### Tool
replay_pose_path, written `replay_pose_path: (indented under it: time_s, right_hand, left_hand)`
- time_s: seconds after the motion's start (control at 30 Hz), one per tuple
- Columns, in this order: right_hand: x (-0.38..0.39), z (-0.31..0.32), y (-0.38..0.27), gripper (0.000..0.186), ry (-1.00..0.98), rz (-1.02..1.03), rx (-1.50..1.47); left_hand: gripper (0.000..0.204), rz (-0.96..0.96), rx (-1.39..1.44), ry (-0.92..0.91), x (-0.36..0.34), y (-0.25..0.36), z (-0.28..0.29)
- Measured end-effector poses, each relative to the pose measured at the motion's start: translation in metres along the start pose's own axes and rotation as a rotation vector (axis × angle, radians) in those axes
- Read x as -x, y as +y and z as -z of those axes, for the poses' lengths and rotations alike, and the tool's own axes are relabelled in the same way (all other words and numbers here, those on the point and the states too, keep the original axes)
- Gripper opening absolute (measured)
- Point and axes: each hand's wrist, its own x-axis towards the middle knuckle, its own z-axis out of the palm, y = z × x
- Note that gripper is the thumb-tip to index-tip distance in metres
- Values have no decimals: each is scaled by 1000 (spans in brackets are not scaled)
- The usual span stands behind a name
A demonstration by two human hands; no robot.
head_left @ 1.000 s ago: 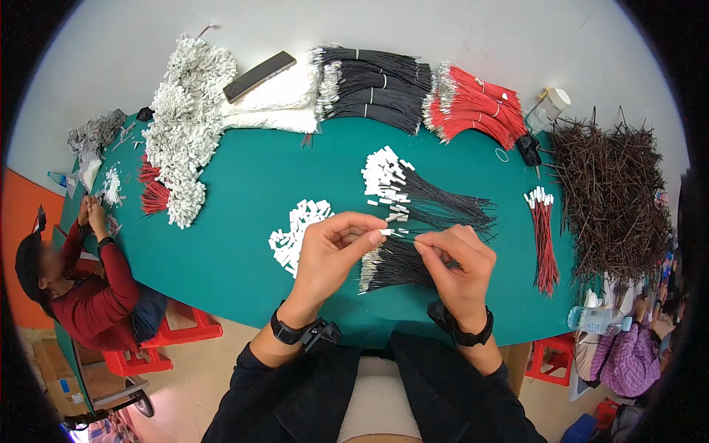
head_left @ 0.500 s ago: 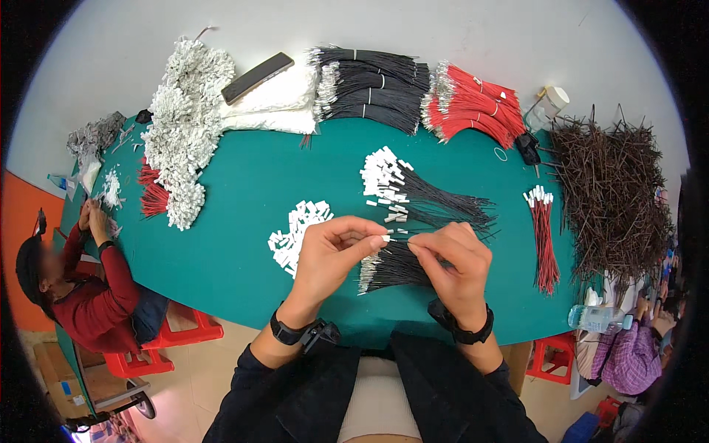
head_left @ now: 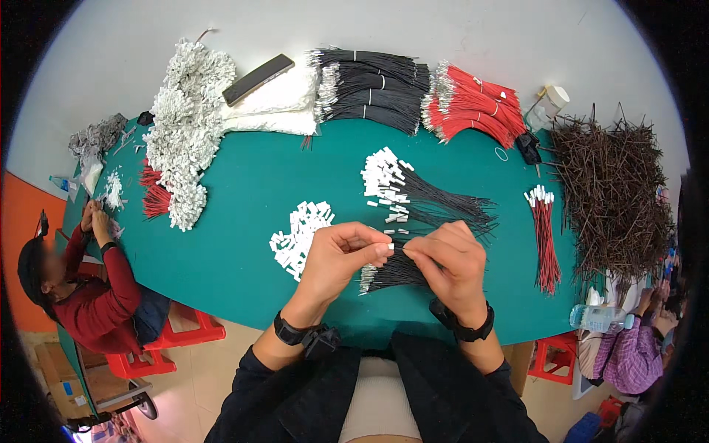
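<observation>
My left hand (head_left: 334,260) pinches a small white connector housing (head_left: 390,247) between thumb and forefinger. Close by on its right, my right hand (head_left: 452,258) is closed in a pinch on a thin black wire, mostly hidden by the fingers. Beneath the hands lies a bundle of black wires (head_left: 397,277) with bare metal ends to the left. Left of my left hand is a loose pile of white housings (head_left: 301,229). Beyond the hands, black wires with white housings on their ends (head_left: 436,193) are fanned out on the green table (head_left: 244,251).
Tied black wire bundles (head_left: 377,92), red wire bundles (head_left: 476,107) and white bags (head_left: 277,100) line the back. A white heap (head_left: 185,118) stands left, red wires (head_left: 544,240) and a brown wire heap (head_left: 609,199) right. Another person (head_left: 96,295) sits at the left.
My right hand has shifted slightly left, and my left hand slightly right and nearer me. The gap between the fingertips is smaller, with less wire showing.
</observation>
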Motion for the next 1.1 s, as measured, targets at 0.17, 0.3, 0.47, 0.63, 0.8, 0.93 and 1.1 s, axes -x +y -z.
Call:
replay_pose_path:
  time_s: [0.17,0.3,0.47,0.63,0.8,0.93,1.1]
  right_hand:
    - [2,-4,1,13,10,-13,-7]
    - [-2,0,17,15,-67,-30,72]
    - [6,-6,46,22,-107,-123,283]
    - [29,-18,29,16,-474,-280,135]
    - [35,-31,24,12,-411,-281,166]
    - [35,-29,23,9,-408,-301,128]
    - [35,-26,21,7,-361,-316,104]
  left_hand:
    - [11,12,-16,-27,-1,-2,4]
    - [11,-81,-254,70,-14,5,7]
    - [13,-444,-1165,227,-28,7,49]
    - [16,-363,-1518,157,-28,-12,63]
    - [15,-367,-1582,93,-35,-23,67]
    - [14,-357,-1610,67,-35,-25,70]
    - [13,-358,-1544,70,-31,-19,61]
